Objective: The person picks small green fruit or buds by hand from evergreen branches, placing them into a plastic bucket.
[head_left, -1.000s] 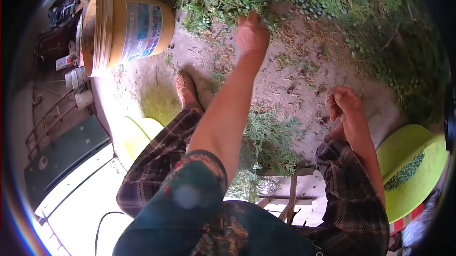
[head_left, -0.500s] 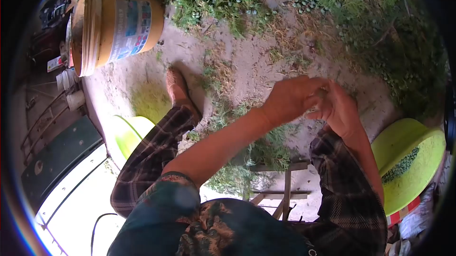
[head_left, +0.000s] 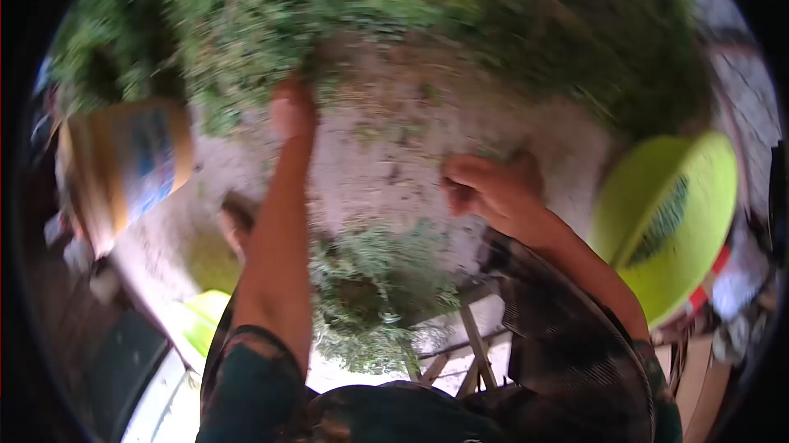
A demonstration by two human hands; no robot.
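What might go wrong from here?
The right forearm appears close to the lime-green basin; a bump might spill the berry-like cones inside. The left hand is by the edge of the leafy branch heap, which could scratch it. The right hand is curled; if it holds anything small, which I cannot tell, that could drop into the litter on the floor.

The yellow bucket wears a label smeared past reading! Right of the bucket, the left hand is pure blur, any grip impossible to make out; farther right, the right hand curls, its palm hidden. Above the bucket, green branches run off the top edge. Far right of it, contents of the lime basin are too small to name.
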